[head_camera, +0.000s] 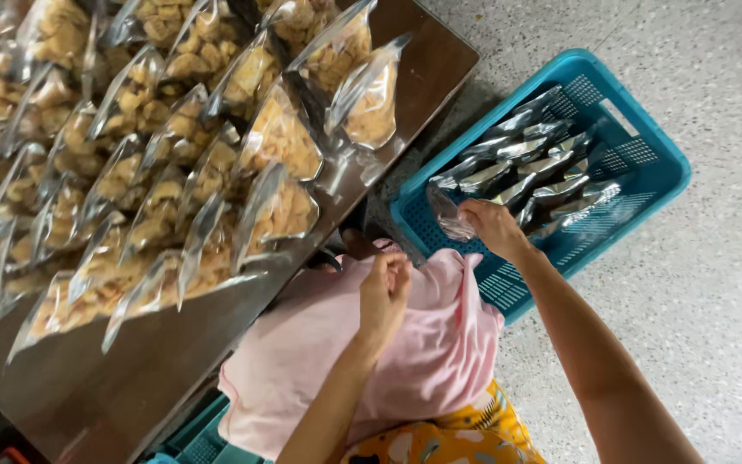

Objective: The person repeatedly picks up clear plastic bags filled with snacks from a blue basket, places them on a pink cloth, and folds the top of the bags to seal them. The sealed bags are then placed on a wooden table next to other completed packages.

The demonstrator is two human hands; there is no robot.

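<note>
Many silver pouches (526, 167) fill blue crate (637, 172); right hand (493, 225) pinches one, left hand (384, 288) curled empty.

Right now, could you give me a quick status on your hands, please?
Right hand gripping silver pouch in blue basket. Left hand on pink cloth. Filled bags crowd table.

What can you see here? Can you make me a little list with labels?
Left hand: resting on the pink shirt
Right hand: fingers on a silver pouch in the blue basket
Basket contents: flat silver pouches
Table: brown, with rows of clear bags of golden snacks
Floor: grey, speckled
</note>
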